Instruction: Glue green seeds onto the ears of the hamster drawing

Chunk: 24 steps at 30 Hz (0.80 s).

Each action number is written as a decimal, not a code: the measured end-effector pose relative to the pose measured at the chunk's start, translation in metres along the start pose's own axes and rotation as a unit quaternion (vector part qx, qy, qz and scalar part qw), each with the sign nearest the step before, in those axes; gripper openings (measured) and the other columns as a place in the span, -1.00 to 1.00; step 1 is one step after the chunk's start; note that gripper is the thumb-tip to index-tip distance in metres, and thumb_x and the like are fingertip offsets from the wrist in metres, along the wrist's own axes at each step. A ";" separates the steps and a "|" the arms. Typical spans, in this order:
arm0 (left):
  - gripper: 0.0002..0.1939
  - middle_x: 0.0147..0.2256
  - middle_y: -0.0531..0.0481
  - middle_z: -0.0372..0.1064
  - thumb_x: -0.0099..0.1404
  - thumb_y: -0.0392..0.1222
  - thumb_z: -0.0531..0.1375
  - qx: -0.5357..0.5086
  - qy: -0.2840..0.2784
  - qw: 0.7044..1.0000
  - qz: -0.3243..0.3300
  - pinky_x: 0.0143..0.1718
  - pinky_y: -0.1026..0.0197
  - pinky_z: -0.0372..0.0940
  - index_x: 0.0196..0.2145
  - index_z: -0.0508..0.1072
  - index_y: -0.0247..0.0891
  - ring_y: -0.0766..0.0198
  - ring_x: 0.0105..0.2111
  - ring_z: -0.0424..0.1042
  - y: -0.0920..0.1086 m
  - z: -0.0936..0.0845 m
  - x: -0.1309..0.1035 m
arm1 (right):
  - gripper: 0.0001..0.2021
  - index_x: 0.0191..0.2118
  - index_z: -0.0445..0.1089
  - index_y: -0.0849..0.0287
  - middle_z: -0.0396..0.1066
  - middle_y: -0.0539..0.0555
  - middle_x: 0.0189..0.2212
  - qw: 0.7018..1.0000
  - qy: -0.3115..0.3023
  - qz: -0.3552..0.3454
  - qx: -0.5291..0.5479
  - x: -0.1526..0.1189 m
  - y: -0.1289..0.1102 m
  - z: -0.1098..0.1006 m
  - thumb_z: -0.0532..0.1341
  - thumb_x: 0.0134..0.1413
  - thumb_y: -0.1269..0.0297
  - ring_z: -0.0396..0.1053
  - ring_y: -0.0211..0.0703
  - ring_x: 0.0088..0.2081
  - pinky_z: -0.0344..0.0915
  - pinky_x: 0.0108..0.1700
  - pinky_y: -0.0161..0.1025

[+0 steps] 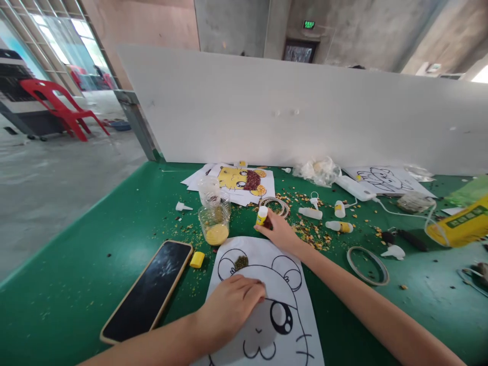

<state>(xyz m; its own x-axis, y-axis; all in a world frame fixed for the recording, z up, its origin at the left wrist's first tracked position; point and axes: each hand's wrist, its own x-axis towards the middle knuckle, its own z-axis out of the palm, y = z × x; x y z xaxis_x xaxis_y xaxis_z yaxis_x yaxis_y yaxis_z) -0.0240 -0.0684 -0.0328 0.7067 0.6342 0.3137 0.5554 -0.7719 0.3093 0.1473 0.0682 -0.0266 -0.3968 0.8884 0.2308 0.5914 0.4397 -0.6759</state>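
Drawing sheet point(282, 351), bearing a cartoon animal face, lies flat on the green worktop point(76, 254), directly before the person; 1 patch of dark green grains point(241, 262) sits at its left ear. Left hand point(232, 307) rests on the sheet, fingers curled together; whether they grip anything cannot be told. Right hand point(280, 233) holds 1 yellow-and-white tube point(262, 215) near the sheet's far edge. Yellow cap point(197, 260) lies between the sheet and a phone point(147, 295). Clear cup point(215, 231) with yellow contents stands beyond the cap. Tape roll point(368, 266) lies right of the sheet; 1 part-coloured picture point(240, 180) lies farther back.
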 end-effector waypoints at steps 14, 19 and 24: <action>-0.79 -0.11 -0.10 0.41 0.27 -0.37 -0.04 -0.005 -0.036 0.999 0.017 -0.01 0.15 0.20 -0.19 0.33 -0.32 0.19 -0.04 0.35 0.012 -0.003 -0.005 | -0.15 0.22 -0.17 0.11 0.12 0.23 0.00 0.987 0.158 -0.001 -0.009 -0.008 -0.028 -0.005 0.30 -0.14 0.07 0.24 -0.08 -0.24 0.27 -0.18 -0.07; -0.74 -0.12 -0.17 0.42 0.25 -0.38 -0.02 0.015 -0.017 0.999 0.030 -0.04 0.10 0.23 -0.11 0.30 -0.39 0.13 -0.04 0.36 0.013 0.003 -0.007 | -0.62 0.09 0.07 0.06 0.13 0.18 0.03 0.975 0.176 -0.117 -0.066 0.003 -0.075 -0.033 0.07 0.15 0.22 0.19 -0.04 -0.04 0.19 -0.02 -0.06; -0.83 -0.08 -0.10 0.37 0.29 -0.33 -0.02 -0.007 0.019 1.000 0.012 -0.08 0.13 0.25 -0.23 0.34 -0.32 0.17 -0.09 0.35 0.015 -0.004 -0.004 | -0.77 -0.11 0.28 0.12 0.27 0.12 -0.06 0.957 0.072 -0.209 -0.187 0.056 -0.102 -0.037 0.02 0.13 0.42 0.19 -0.03 0.00 0.12 0.04 -0.07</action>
<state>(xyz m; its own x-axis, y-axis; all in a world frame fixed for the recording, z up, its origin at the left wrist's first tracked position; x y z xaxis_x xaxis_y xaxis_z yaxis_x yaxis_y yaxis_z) -0.0204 -0.0822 -0.0264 0.7023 0.6171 0.3549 0.5326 -0.7863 0.3133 0.0905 0.0782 0.0819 -0.5691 0.6215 0.5384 0.6219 0.7537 -0.2126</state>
